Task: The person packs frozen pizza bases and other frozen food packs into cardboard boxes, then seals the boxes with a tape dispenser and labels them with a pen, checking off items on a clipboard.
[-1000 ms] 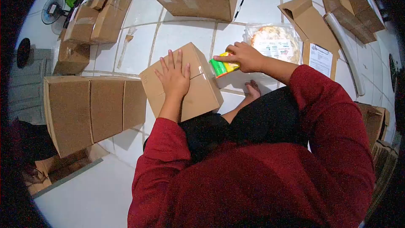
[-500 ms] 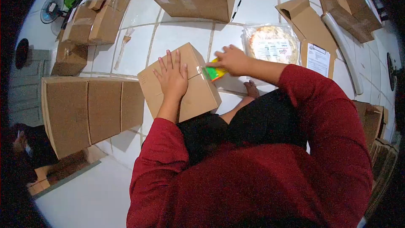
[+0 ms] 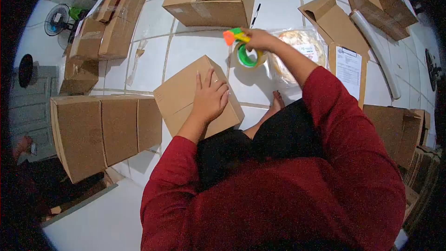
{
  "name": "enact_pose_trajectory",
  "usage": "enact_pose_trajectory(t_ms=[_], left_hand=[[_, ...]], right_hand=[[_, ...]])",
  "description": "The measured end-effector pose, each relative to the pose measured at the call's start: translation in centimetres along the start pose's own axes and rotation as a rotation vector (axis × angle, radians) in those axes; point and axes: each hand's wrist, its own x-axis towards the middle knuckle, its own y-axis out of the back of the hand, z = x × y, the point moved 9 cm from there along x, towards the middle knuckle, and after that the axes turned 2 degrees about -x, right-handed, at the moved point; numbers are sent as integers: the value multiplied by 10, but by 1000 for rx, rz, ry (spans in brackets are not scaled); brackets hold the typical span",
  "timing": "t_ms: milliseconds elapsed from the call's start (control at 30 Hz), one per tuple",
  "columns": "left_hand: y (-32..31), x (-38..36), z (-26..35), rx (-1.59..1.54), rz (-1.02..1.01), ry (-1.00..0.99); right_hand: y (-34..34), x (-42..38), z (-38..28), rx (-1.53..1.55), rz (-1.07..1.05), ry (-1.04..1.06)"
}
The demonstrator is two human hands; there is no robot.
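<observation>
A closed cardboard box (image 3: 180, 86) sits tilted on the floor in front of my legs. My left hand (image 3: 211, 98) lies on its top near the right edge, fingers stretched out. Beyond the box's right corner, my right hand (image 3: 261, 40) is raised, closed round a tape dispenser (image 3: 247, 57) with an orange end, yellow and green parts and a green-cored roll. The dispenser is apart from the box. Behind my right forearm lies a clear plastic package (image 3: 290, 38) with a white label and a round, pale, pizza-like food in it.
Cardboard boxes stand at the left (image 3: 79, 132), at the top (image 3: 213, 11) and at the upper right. A black pen (image 3: 256, 15) lies on the tiles. On the right are a clipboard (image 3: 348, 72) with printed paper and a long white roll (image 3: 375, 53). Another person's hand (image 3: 23, 148) shows at far left.
My right hand has lifted the tape dispenser off the box's right edge, up and away. My left hand has slid right across the box top.
</observation>
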Motion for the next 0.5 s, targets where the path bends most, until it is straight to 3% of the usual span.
enact_pose_trajectory(t_ms=[33,100,133,267,300,333,367,400,433,467,500], left_hand=[[-2,3,4,19,-24,3],[-7,10,6,6,-1,5],[-7,11,9,-4,19,-1],[-14,16,22,82,-20,7],[-34,17,15,138,-190,68],[-54,17,14,190,-361,110],[-53,18,22,72,-379,59],[-50,16,28,-44,-401,1],[-40,17,26,-102,-232,-24],[-28,14,24,-163,-64,-36],[-19,10,19,-122,22,37]], right_hand=[[15,-11,3,-4,-4,1],[58,-38,16,388,27,-70],[84,-56,29,378,154,27],[149,-178,90,480,440,-221],[161,-212,99,490,504,-244],[159,-243,117,404,440,-391],[156,-279,141,322,382,-548],[145,-307,172,225,295,-497],[131,-336,196,111,191,-535],[110,-368,191,169,-1,-758],[79,-401,244,149,-98,-774]])
